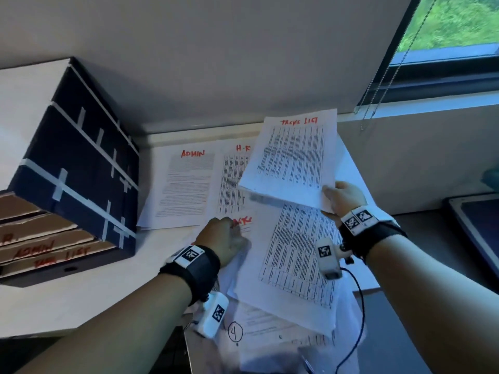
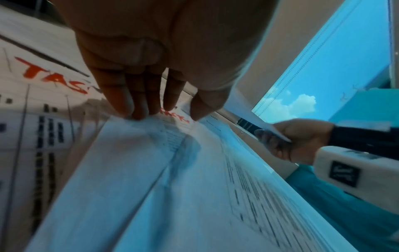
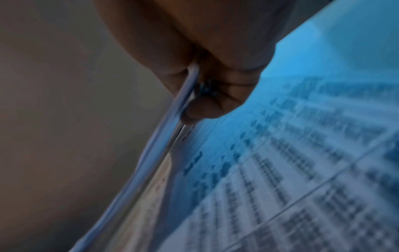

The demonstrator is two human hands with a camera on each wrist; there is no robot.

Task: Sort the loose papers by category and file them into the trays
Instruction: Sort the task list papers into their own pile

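Right hand (image 1: 340, 198) pinches my lifted task-list sheet (image 1: 293, 155); trays (image 1: 46, 247) sit far past my left hand (image 1: 228, 238), whose fingers press the pile (image 1: 294, 265).

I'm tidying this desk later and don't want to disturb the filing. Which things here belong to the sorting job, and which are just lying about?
Part of the job:
- lifted task list sheet, pinched by the right hand
- loose pile, pressed by the left hand
- admin sheet
- HR sheet
- labelled trays

Just lying about:
- blind cord
- window
- dark object at the desk's right edge
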